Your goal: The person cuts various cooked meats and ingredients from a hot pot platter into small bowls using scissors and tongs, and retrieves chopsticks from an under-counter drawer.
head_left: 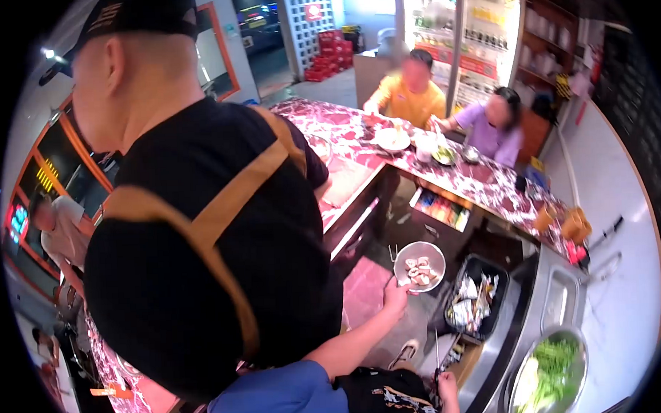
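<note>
My left hand (396, 299), at the end of a blue-sleeved arm, is closed on the near rim of a round metal bowl (436, 262). Inside the bowl lie several pale pieces with brown edges (421, 275); their kind is unclear. Low in the view, my right hand (447, 386) is closed around a slim, long utensil (437, 352) that points upward. It looks dark near the hand and thinner at the top. To the right of the bowl stands a black bin (451, 329) filled with crumpled wrappers and waste.
A person in a black shirt with tan straps (222, 232) stands close on my left. Two people sit beyond the marbled counter (482, 173), which holds dishes. An open drawer (441, 211) juts below it. At right are a steel sink (561, 300) and a bowl of greens (551, 373).
</note>
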`<state>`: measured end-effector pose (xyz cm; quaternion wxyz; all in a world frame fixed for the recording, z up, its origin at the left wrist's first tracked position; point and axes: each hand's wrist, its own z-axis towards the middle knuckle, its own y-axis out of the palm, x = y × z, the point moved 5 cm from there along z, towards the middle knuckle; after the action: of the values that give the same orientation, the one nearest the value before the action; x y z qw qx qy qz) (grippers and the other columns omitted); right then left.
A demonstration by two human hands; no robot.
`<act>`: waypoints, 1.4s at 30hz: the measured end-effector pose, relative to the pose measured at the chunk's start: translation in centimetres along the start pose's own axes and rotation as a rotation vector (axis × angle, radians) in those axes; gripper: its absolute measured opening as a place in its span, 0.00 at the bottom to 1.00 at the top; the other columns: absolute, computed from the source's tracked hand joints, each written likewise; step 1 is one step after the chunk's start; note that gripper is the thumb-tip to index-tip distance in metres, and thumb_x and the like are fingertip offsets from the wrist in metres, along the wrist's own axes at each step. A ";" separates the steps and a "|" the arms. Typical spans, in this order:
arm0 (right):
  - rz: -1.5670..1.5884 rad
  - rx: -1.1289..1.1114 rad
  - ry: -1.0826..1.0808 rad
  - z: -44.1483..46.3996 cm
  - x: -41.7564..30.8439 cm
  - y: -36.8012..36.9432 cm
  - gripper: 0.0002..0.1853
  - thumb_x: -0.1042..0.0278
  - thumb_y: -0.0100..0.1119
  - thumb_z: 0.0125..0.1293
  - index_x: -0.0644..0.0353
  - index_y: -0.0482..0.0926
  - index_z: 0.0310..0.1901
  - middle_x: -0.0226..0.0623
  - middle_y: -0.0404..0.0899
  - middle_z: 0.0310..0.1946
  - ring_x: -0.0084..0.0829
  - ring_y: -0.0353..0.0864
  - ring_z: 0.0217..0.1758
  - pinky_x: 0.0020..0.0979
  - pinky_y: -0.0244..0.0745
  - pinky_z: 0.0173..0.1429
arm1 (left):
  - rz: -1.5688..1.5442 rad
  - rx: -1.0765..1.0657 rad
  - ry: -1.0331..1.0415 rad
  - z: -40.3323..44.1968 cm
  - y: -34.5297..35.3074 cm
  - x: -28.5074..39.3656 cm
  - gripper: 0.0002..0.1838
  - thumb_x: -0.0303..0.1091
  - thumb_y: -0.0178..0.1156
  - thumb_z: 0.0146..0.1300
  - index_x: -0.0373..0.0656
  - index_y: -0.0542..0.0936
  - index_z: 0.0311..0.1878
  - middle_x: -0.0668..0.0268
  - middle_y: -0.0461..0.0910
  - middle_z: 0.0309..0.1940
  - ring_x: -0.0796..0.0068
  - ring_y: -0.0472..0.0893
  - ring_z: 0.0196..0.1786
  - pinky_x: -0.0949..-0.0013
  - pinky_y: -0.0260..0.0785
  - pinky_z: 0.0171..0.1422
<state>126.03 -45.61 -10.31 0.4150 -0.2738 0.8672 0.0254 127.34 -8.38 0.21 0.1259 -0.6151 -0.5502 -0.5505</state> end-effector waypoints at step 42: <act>-1.696 -0.756 -1.596 30.8 -78.9 100.5 0.30 0.56 0.59 0.62 0.57 0.69 0.65 0.52 0.84 0.50 0.50 0.83 0.54 0.47 0.78 0.57 | 0.199 0.885 0.219 37.9 -19.2 22.0 0.17 0.28 0.59 0.69 0.39 0.76 0.60 0.59 0.85 0.37 0.74 0.84 0.36 0.68 0.75 0.43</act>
<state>137.75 83.87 9.01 0.6097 -0.7630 -0.1456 0.1579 127.43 39.27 -4.20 0.4857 -0.4903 -0.6541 -0.3096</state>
